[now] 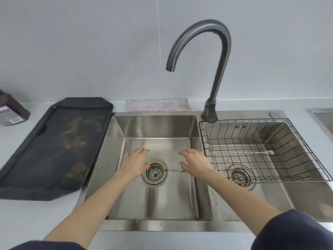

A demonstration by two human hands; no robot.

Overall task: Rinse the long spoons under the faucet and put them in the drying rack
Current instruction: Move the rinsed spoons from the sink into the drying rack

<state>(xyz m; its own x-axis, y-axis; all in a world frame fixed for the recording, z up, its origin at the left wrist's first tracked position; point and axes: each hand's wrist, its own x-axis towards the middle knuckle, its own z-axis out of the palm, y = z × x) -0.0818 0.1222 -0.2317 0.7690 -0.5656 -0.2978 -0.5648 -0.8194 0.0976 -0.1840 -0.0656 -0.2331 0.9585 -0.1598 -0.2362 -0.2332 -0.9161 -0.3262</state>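
Note:
A thin long spoon (172,170) with a forked end lies flat on the floor of the left sink basin (158,129), across the drain (154,173). My left hand (135,164) hovers open just left of the drain. My right hand (195,162) hovers open just right of the spoon's forked end. Neither hand holds anything. A second long spoon (241,152) lies flat inside the black wire drying rack (295,141) set over the right basin. The dark gooseneck faucet (219,69) arches over the left basin with no water running.
A dark stained tray (54,147) lies on the counter left of the sink. A folded pale cloth (158,105) sits behind the left basin. A dark bottle (10,110) stands at the far left. Another metal basin edge (322,116) shows at far right.

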